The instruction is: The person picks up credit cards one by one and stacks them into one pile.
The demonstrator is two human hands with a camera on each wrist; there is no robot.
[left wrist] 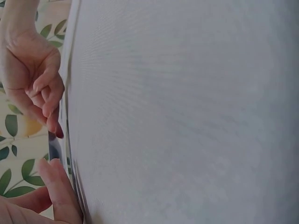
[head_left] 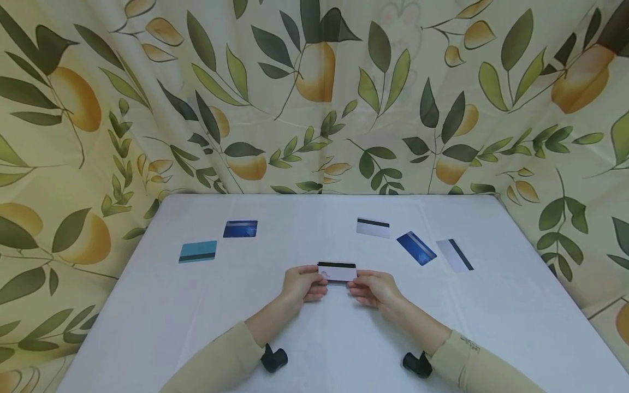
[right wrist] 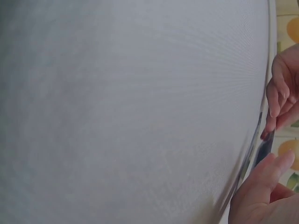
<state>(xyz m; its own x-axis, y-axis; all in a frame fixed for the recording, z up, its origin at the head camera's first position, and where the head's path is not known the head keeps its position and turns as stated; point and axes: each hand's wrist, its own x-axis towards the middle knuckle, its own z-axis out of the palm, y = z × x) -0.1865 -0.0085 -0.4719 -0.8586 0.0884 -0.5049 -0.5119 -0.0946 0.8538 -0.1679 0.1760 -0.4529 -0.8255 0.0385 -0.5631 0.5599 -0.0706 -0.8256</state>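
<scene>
A white card with a black stripe (head_left: 337, 271) is held level between both hands at the middle of the table. My left hand (head_left: 301, 286) pinches its left end between thumb and fingers, while my right hand (head_left: 377, 289) pinches the right end the same way. A darker edge shows just below the white card; whether it is a second card or a shadow I cannot tell. In the left wrist view the card (left wrist: 55, 146) appears edge-on between the fingertips of the two hands. The right wrist view also catches the card (right wrist: 264, 148) as a thin dark strip.
Toward the left lie a teal card (head_left: 197, 251) and a dark blue card (head_left: 240, 228). On the right are a white striped card (head_left: 373, 228), a blue card (head_left: 416, 248) and another white card (head_left: 452, 256). A patterned curtain (head_left: 304, 136) hangs behind the white-covered table (head_left: 147, 327).
</scene>
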